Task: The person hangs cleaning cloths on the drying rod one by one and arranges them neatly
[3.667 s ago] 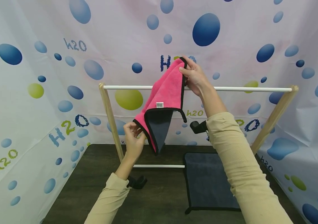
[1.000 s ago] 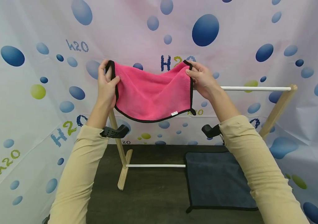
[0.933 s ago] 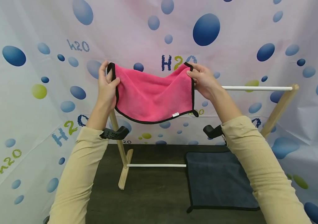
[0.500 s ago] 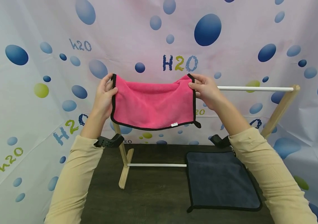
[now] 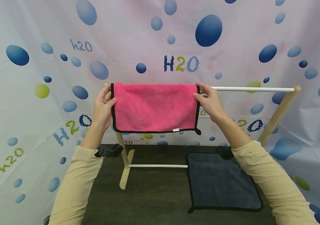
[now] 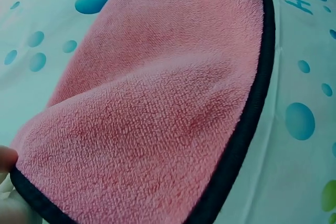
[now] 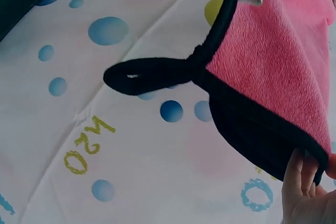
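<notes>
A pink towel point(image 5: 154, 109) with black edging hangs folded at the left part of the rack's white top rail point(image 5: 252, 89). My left hand point(image 5: 102, 107) pinches its left edge near the fold, thumb in front. On the other side my right hand point(image 5: 210, 101) pinches the right edge, thumb on the pink face and fingers behind. A white label point(image 5: 175, 129) shows at the lower hem. From the lower right corner sticks a black loop point(image 7: 149, 75), plain in the right wrist view, where a dark underside also shows. The towel hides the rail behind it.
A dark grey towel point(image 5: 221, 184) with black edging lies flat on the dark wooden table point(image 5: 148, 193), right of the middle. The rack's wooden post and foot point(image 5: 126, 172) stand at left, another wooden post point(image 5: 279, 115) at right. A white lower bar point(image 5: 158, 166) runs between.
The pink towel was first held bunched by both hands, then was spread sideways as the left hand rose. Both hands have since lowered, and its sagging top now lies straight along the rail.
</notes>
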